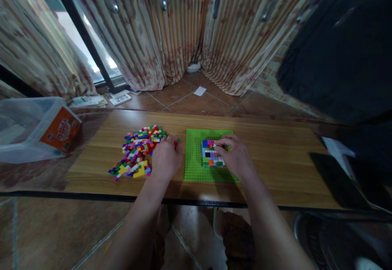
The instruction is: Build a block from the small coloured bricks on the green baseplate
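Note:
A green baseplate (196,164) lies on the wooden table (275,159). A small block of stacked coloured bricks (210,155) stands on the plate. My right hand (235,155) rests against the block's right side, its fingertips on the top row with a small pale brick between them. My left hand (167,157) sits between the plate and a loose pile of coloured bricks (137,149), pinching a small red brick (176,141) at its fingertips.
A clear plastic bin with an orange label (39,129) lies at the table's left end. A dark flat object (337,180) sits at the right end. Beyond the table are a tiled floor, striped curtains (171,33) and scattered papers (121,97).

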A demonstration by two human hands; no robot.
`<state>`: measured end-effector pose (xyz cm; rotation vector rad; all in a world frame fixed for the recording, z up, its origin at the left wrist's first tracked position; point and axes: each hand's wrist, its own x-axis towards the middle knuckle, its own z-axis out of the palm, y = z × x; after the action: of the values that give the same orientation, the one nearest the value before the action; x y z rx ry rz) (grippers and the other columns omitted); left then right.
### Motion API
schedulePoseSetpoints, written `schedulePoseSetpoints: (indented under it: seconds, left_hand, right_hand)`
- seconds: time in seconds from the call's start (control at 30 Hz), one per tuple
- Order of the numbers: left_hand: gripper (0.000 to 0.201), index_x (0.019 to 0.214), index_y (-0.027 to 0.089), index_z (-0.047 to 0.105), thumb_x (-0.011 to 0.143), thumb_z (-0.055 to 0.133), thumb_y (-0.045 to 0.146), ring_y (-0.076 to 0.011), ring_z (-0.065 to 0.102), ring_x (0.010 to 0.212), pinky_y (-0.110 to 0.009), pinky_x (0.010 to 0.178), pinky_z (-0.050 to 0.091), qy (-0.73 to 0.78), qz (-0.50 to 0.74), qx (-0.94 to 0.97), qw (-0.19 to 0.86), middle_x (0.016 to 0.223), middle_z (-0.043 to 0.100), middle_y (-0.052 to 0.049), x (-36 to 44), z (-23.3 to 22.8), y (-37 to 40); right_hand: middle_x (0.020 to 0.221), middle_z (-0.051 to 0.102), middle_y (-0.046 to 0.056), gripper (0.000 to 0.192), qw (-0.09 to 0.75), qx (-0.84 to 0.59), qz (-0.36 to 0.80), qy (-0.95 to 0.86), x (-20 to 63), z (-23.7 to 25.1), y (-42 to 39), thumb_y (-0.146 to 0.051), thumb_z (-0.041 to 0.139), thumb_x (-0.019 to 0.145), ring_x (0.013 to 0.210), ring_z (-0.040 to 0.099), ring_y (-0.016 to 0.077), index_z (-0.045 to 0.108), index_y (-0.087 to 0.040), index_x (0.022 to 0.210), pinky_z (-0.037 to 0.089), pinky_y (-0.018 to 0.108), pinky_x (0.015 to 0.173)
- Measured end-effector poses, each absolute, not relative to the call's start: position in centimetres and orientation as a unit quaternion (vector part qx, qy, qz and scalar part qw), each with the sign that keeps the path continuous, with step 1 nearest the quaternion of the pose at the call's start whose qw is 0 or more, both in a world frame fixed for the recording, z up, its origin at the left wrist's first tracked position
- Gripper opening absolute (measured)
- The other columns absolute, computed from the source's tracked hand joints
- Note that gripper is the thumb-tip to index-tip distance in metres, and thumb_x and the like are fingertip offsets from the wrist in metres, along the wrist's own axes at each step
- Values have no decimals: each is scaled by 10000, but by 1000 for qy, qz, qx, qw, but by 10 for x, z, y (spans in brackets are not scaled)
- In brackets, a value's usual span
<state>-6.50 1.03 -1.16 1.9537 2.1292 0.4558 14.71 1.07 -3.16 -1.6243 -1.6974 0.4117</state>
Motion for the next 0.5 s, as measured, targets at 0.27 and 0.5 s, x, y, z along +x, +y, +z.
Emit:
schedulePoseSetpoints:
  seconds: [0.27,0.5]
  left_hand:
    - [252,1058,161,651,900,480,256,-292,680,987,-366,829,530,714,127,683,87,1073,703,-127,-65,-10,10]
    - [242,1049,166,657,889,493,244,-280,674,992,-353,844,522,709,121,689,83,1055,704,-132,-67,-11,9]
  right_hand:
    - [858,693,69,56,374,-658,182,-627,141,-29,14,-225,671,716,850,636,234,726,-228,702,489,409,838]
    - [813,701,67,70,379,-655,177,-629,143,-29,13,-265,677,710,807,647,224,705,-223,662,504,385,791]
